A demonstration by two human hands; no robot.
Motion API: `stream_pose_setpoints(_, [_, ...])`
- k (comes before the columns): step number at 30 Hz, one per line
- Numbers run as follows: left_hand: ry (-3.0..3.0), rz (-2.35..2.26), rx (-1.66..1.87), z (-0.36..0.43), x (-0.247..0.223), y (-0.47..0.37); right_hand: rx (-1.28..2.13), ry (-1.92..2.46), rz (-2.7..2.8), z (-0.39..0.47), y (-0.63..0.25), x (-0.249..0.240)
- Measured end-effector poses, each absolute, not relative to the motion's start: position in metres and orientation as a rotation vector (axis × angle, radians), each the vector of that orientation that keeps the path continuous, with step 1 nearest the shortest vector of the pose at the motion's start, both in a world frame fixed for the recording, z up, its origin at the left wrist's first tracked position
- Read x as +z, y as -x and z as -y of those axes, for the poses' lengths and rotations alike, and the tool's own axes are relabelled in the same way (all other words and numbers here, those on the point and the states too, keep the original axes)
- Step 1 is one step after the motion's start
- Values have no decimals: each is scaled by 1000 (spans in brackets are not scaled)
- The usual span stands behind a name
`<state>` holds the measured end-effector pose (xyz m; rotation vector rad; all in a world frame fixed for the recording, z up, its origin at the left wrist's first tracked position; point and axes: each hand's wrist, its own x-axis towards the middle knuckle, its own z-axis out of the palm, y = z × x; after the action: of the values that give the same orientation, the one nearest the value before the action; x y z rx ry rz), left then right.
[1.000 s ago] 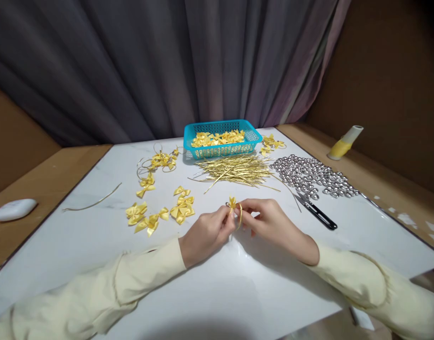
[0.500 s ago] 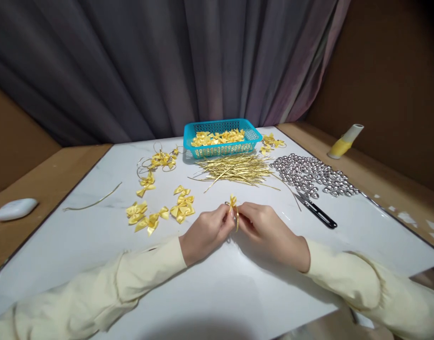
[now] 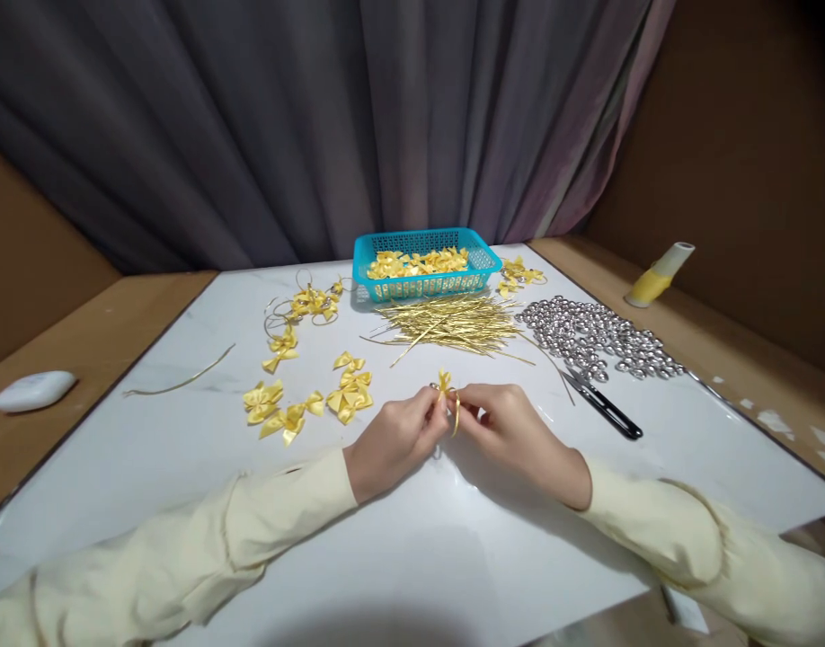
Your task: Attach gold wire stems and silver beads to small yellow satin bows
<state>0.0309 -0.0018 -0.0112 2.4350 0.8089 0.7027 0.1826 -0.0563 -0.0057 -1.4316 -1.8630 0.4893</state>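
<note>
Near the middle of the table, my left hand (image 3: 400, 438) pinches a small yellow ribbon bow (image 3: 443, 382) upright between thumb and forefinger. A silvery bit, perhaps a bell, shows at the bow's left side. Close against it, my right hand (image 3: 510, 429) is closed on a gold wire tie (image 3: 456, 415), which hangs in a loop below the fingertips. Where wire and bow meet is partly hidden by the fingers. Several loose yellow bows (image 3: 350, 395) lie to the left of my left hand.
A blue basket (image 3: 426, 235) of bows stands at the back, with gold wire ties (image 3: 453, 325) piled before it. Silver bells (image 3: 591, 332) and black-handled snips (image 3: 607, 409) lie right. Wired bows (image 3: 313, 302) sit left, beyond a single wire (image 3: 183, 384); a white mouse (image 3: 33, 392) is farther left.
My right fingers have shifted slightly, and the gold wire loop now hangs a little farther right of the bow. My left hand keeps its pinch. The whole view has moved slightly.
</note>
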Motion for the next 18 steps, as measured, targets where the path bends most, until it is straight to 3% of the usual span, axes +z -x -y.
stream_pose_setpoints(4, [-2404,-845,725,0,-12,-30,387,1413,1936,57,-182,-7])
stream_pose_setpoints(12, [-2423,-831,725,1,-11,-30,829,1429,1661,54,-188,3])
stream_pose_setpoints(18, [-2379,-857,735,1,-11,-30,728,1473,1706,55,-185,1])
